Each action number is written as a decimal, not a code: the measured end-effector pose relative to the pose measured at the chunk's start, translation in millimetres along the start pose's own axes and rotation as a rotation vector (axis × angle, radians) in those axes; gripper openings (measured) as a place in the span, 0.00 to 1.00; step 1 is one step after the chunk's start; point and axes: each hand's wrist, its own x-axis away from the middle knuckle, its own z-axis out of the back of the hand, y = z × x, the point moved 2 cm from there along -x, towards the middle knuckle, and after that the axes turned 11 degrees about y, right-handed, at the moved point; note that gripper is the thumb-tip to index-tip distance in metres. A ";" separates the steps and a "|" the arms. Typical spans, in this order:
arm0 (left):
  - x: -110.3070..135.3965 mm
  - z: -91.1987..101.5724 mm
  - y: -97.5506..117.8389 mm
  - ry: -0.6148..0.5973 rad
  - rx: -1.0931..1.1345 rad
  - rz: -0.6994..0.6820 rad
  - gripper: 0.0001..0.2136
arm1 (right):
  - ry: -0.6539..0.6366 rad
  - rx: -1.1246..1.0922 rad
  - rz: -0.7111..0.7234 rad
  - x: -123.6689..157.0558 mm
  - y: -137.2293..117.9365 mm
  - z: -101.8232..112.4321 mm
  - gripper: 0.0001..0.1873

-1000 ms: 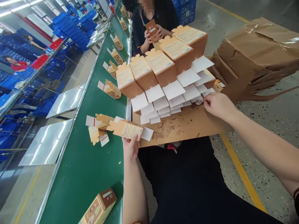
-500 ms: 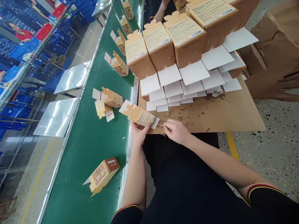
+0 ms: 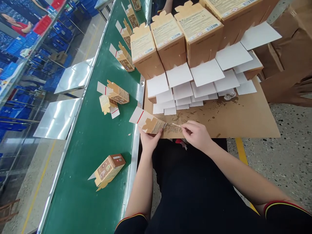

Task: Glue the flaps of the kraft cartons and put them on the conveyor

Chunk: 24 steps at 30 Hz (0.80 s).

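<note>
My left hand (image 3: 149,140) grips a small tan carton (image 3: 151,124) near its lower end, with the thumb along the near side. The carton tilts, and its white flap with a red stripe sticks out at the upper left. Between the thumb and fingers of my right hand (image 3: 197,134) is a thin pale stick (image 3: 176,124). Its tip points left toward the carton, a short gap away from it. Both hands are over the near edge of a brown cardboard sheet (image 3: 253,120), which has dark smears on it.
Stacked cartons (image 3: 168,42) with white flaps stand at the back of the cardboard. A small clear coil (image 3: 229,94) lies by them. On the left, a green conveyor belt (image 3: 97,139) carries several open cartons, one (image 3: 109,170) close by. Another person's arm (image 3: 168,6) shows at the top.
The carton has turned in my left hand, and its end flap has folded out of sight. My right hand has drawn back to the right with the stick, away from the carton.
</note>
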 end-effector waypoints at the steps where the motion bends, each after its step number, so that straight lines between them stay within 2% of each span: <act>1: 1.7 -0.5 0.2 0.011 -0.030 -0.034 0.42 | 0.022 -0.010 -0.003 1.1 -2.0 6.9 0.13; 5: 5.4 -2.0 -1.2 0.044 -0.152 -0.135 0.42 | 0.068 -0.036 -0.015 6.9 -11.5 29.7 0.14; 11: 9.0 -7.5 -6.0 0.031 -0.255 -0.194 0.35 | 0.084 -0.025 -0.027 13.9 -17.9 50.2 0.14; 14: 2.2 -6.1 -8.2 0.022 -0.229 -0.180 0.36 | 0.111 0.000 0.004 12.3 -15.4 61.5 0.13; 16: -12.8 5.1 -10.9 0.111 -0.167 -0.143 0.39 | 0.142 0.019 0.010 11.2 -11.3 72.0 0.11; 20: -62.5 48.7 -20.8 0.424 -0.122 -0.057 0.40 | 0.201 0.047 -0.007 11.7 -1.5 90.5 0.10; 24: -107.8 82.8 -36.0 0.528 -0.315 0.165 0.42 | 0.201 0.023 -0.014 9.8 1.9 94.7 0.09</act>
